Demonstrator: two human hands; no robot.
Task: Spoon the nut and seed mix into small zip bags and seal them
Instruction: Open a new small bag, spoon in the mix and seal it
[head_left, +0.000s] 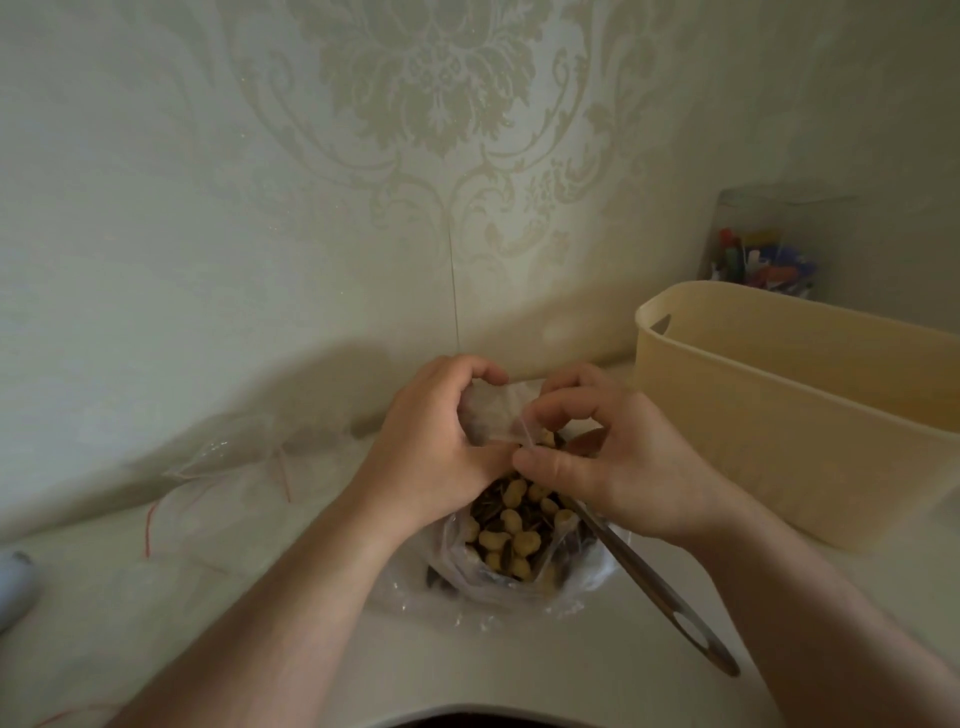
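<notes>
A small clear zip bag (493, 410) is held up between both hands above a large plastic bag of nut and seed mix (514, 535). My left hand (431, 441) grips the small bag's left side, fingers curled round it. My right hand (608, 462) pinches its top edge with thumb and fingers. A metal spoon (665, 597) lies with its bowl in the mix and its handle pointing toward the lower right. What the small bag holds is mostly hidden by my fingers.
Several empty zip bags with red seal strips (228, 483) lie on the pale table at left. A cream plastic basket (795, 415) stands at right, with a clear jar of coloured pens (763, 260) behind it. The patterned wall is close behind.
</notes>
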